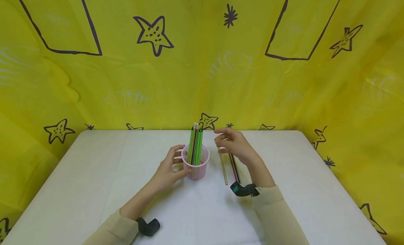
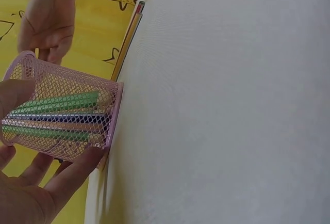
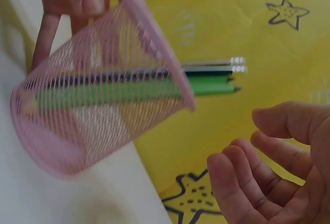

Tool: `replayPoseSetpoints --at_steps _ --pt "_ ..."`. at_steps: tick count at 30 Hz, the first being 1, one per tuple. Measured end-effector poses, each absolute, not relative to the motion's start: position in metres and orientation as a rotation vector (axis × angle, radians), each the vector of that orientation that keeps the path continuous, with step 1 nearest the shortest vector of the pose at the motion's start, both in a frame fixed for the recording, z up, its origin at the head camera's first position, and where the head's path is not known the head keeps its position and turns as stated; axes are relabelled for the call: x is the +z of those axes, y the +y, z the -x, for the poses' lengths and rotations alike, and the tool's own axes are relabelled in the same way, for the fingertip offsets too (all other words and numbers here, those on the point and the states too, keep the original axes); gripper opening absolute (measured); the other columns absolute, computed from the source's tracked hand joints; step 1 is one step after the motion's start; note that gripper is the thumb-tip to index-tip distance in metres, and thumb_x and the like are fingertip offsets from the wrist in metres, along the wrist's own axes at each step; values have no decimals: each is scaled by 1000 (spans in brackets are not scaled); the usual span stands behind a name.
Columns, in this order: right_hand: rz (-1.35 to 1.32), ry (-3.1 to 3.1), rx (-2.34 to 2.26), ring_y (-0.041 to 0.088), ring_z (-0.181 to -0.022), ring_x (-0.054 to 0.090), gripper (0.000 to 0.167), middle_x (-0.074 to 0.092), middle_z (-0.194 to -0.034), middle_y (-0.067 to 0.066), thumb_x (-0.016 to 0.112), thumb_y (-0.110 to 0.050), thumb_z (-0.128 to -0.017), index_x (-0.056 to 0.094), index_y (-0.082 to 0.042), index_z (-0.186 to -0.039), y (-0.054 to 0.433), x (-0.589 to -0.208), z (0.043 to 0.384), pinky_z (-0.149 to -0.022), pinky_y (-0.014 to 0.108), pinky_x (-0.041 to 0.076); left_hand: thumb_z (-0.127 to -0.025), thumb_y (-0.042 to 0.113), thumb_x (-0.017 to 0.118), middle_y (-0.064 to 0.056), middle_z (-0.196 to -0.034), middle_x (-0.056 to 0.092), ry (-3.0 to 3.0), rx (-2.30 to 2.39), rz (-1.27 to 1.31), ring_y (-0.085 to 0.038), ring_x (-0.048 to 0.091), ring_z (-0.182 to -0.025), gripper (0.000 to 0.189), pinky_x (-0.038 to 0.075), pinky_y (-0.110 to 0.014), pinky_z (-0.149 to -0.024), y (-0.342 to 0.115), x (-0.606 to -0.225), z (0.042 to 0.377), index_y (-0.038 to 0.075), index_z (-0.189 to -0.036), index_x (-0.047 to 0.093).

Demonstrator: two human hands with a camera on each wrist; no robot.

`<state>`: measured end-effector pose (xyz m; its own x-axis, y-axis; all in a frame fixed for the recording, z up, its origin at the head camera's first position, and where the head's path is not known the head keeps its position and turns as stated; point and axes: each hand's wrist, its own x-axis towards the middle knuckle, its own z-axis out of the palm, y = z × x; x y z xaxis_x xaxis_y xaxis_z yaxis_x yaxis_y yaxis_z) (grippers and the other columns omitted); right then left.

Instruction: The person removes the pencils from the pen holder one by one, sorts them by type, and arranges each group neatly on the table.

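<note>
A pink mesh pencil cup (image 1: 198,173) stands on the white table. My left hand (image 1: 168,173) grips it from the left, thumb at the near side and fingers around the far side. Several green and dark pencils (image 3: 139,87) stand inside, some with white eraser ends above the rim. To the right of the cup is my right hand (image 1: 233,145), raised with loosely bent fingers. In the right wrist view its fingertips (image 3: 221,170) are apart from the thumb and hold nothing visible. Below that hand lies a gold pencil (image 1: 223,169), its far end partly hidden by the fingers.
Beside the gold pencil lie several dark and red pencils (image 1: 235,169), partly covered by the right hand. The white table (image 1: 94,174) reaches a yellow curtain (image 1: 189,73) with drawn starfish at its back and sides. Each wrist wears a black strap device (image 1: 149,226).
</note>
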<state>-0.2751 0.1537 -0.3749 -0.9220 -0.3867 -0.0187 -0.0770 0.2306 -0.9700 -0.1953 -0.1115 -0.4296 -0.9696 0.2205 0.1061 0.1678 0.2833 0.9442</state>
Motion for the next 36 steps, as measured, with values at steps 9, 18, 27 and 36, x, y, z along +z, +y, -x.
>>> replayPoseSetpoints --at_steps 9,18,27,36 --pt "587 2098 -1898 34 -98 63 48 57 -116 32 59 -7 -99 48 -11 -145 134 -355 261 -79 40 61 -84 13 81 -13 -141 54 2457 1833 -378 -36 57 -124 80 51 -55 -99 -113 -429 197 23 -148 34" --pt "677 2223 -1734 41 -93 63 60 63 -106 19 62 -11 -98 42 -29 -151 111 -351 264 -75 43 61 -85 13 80 -13 -140 54 2438 1843 -397 -36 57 -124 78 55 -51 -95 -114 -430 197 25 -147 35" --pt "726 2338 -1647 46 -94 63 58 64 -108 17 62 -12 -97 44 -29 -149 108 -353 261 -73 44 60 -85 12 80 -14 -140 54 2446 1849 -424 -37 58 -123 77 55 -51 -93 -114 -430 196 23 -147 35" --pt "758 2238 -1793 36 -106 66 45 59 -118 19 61 -8 -98 52 -19 -140 110 -352 260 -85 46 60 -84 11 80 -13 -140 54 2453 1840 -399 -36 58 -124 78 54 -52 -95 -114 -429 195 24 -147 36"
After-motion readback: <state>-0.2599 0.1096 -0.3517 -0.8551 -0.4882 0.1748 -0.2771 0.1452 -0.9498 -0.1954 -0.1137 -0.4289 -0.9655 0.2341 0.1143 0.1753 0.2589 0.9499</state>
